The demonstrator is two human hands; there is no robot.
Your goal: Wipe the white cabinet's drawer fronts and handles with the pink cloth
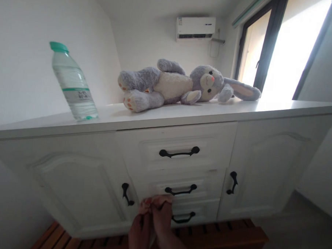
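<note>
A white cabinet (69, 186) stands just beyond the fingers and spreads to both sides of them, its three middle drawers and both side doors shut as far as can be seen. Under and behind the fingers runs a slatted wooden surface (221, 237). Well above them, slightly to the right, a grey plush rabbit (173, 86) lies along the cabinet's top; well above and to the left, a bottle (75, 87) with a green cap stands there too (its lean may be only the lens).

The left hand (141, 226) and the right hand (162, 216) are side by side, low against the drawer fronts. The fingers of both look closed on a pale pink bundle (158, 200), which juts just past their tips (cloth or something like it; blur hides which). The middle drawer handle (181, 192) is just up and right of the fingers, the left door handle (128, 196) to their left.

Judging by how things lie, the handling is partway: the bundle is gathered in both hands, but neither spread out nor set down. Smallest is a red patch (147, 200), right at the left hand's fingertips.
</note>
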